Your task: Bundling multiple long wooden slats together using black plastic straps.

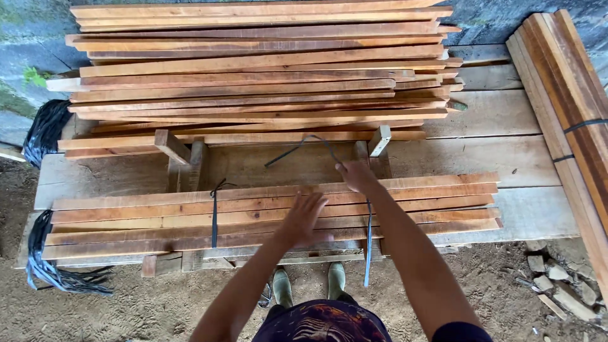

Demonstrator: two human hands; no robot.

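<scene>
From my feed, the left hand [304, 218] lies open, fingers spread, pressing flat on the bundle of wooden slats [272, 215] that stretches across the middle of the frame. The right hand [356, 175] is closed around a dark strap [368, 244] at the bundle's far edge; one end trails down over the slats toward the bottom of the frame, the other loops up past centre (I think it is the same strap, though the hand hides the join). A second strap [214, 215] already wraps the bundle left of centre. The slats sit in a wooden cradle [174, 152] on the plank bench [500, 152]. A larger loose stack of slats [259, 63] fills the upper frame.
</scene>
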